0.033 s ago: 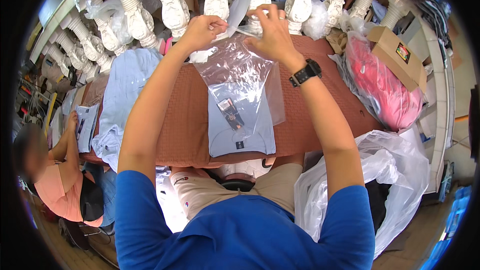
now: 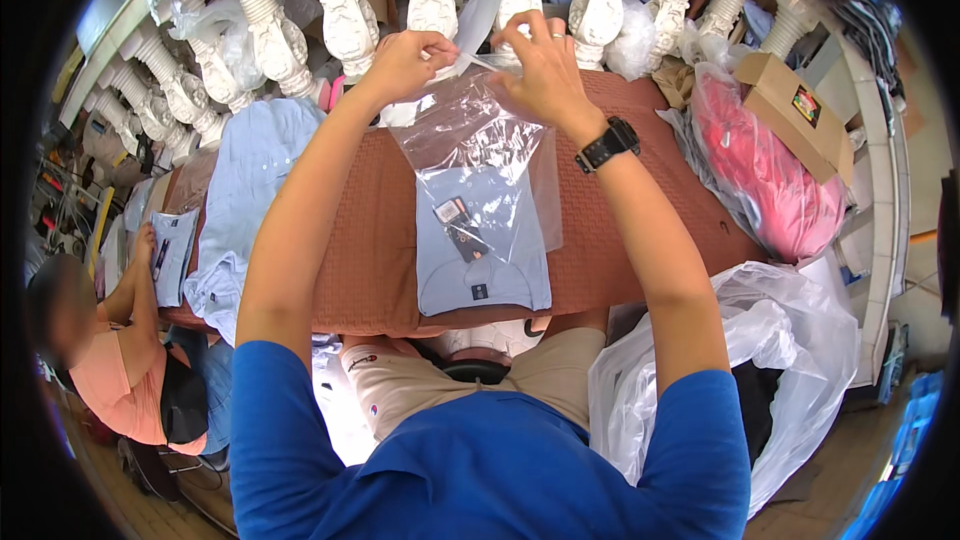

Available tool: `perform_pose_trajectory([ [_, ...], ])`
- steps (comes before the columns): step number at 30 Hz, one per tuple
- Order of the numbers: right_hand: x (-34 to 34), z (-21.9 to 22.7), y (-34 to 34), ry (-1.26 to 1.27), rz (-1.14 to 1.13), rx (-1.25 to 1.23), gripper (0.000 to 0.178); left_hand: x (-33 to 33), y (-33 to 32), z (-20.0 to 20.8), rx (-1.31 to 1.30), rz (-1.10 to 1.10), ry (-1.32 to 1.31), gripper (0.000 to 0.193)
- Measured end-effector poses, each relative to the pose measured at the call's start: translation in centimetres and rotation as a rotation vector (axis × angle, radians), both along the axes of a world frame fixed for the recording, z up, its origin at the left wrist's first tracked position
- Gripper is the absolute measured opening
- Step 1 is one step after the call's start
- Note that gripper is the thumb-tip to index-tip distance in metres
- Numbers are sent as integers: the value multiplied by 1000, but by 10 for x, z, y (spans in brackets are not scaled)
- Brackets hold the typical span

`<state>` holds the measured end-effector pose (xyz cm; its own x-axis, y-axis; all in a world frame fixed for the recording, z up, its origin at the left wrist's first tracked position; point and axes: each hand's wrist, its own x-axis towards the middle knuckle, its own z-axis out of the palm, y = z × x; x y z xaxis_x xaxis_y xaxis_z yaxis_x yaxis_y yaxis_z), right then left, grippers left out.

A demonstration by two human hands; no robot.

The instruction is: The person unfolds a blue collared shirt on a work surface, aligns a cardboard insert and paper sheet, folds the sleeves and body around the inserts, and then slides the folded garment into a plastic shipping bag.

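Note:
A folded light-blue shirt (image 2: 436, 275) lies on the brown cloth in front of me, its collar toward me. Over its far part stretches a clear plastic bag (image 2: 470, 120), and a dark hang tag (image 2: 459, 230) shows through the film. At the bag's far edge my left hand (image 2: 412, 55) pinches a whitish translucent strip (image 2: 479, 18) that sticks up. My right hand (image 2: 545, 70), with a black watch on its wrist, is curled at the same edge to the right, thumb and forefinger spread. Its other fingers appear to grip the film, though their tips are partly hidden.
The brown cloth-covered table (image 2: 640, 205) ends at white balusters (image 2: 430, 0). More blue shirts (image 2: 260, 155) lie left, where a seated person (image 2: 130, 370) handles a folded one. At right are a bagged pink bundle (image 2: 750, 160), a cardboard box (image 2: 795, 110) and a large plastic bag (image 2: 790, 330).
My right hand and wrist have shifted slightly left, and the film over the shirt has moved a little with them. My left hand stays almost where it was.

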<state>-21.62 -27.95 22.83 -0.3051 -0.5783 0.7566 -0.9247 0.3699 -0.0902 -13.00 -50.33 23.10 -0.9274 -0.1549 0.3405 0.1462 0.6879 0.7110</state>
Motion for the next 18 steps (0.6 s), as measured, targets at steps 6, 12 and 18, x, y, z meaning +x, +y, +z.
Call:
perform_pose_trajectory([
  [6, -54, -6, -2, -79, 26, 107, 7, 8, 10, 21, -411, -1, 304, 37],
  [12, -87, 27, 14, -449, 98, 302, 10, 35, 91, -34, -922, -108, 988, 34],
  [18, -55, 69, 3, -722, -10, 405, 11, 37, 184, -107, -143, 262, 416, 25],
])
